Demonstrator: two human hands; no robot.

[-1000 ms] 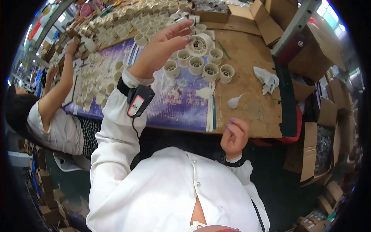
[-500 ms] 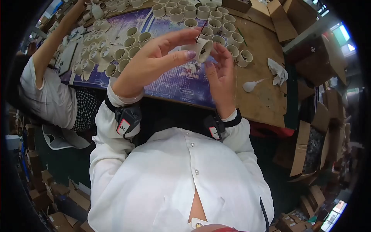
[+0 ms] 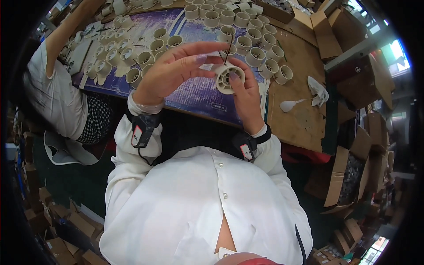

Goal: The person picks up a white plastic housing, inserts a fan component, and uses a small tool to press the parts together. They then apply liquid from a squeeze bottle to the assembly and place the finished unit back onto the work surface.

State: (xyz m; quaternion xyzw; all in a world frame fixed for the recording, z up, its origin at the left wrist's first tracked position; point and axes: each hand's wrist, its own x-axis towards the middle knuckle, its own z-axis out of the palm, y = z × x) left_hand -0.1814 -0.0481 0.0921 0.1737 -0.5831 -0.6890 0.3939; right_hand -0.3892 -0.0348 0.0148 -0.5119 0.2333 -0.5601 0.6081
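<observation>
A cream-white cylindrical part [image 3: 224,88], hollow with ribs inside its open end, sits tilted in my right hand [image 3: 247,99]. My right thumb presses into its open end while the fingers wrap round the far side. From the top of the part rises a thin dark wire [image 3: 228,52]. My left hand [image 3: 170,75] is just left of the part, fingers stretched out and thumb apart. Its index fingertip reaches the wire, and a lower fingertip is at the part's side; whether either touches, I cannot tell.
Many similar white cups [image 3: 211,19] with small pieces inside stand on the purple-covered table [image 3: 201,104]. To the right lie a white squeeze bulb [image 3: 288,106] and crumpled paper [image 3: 317,88]. A co-worker's arm [image 3: 66,33] reaches in at left. Cardboard boxes [image 3: 342,176] stand at right.
The part has turned so its open end faces me and has come slightly lower. My right thumb has moved into that end. My left fingers have drawn back from its rim.
</observation>
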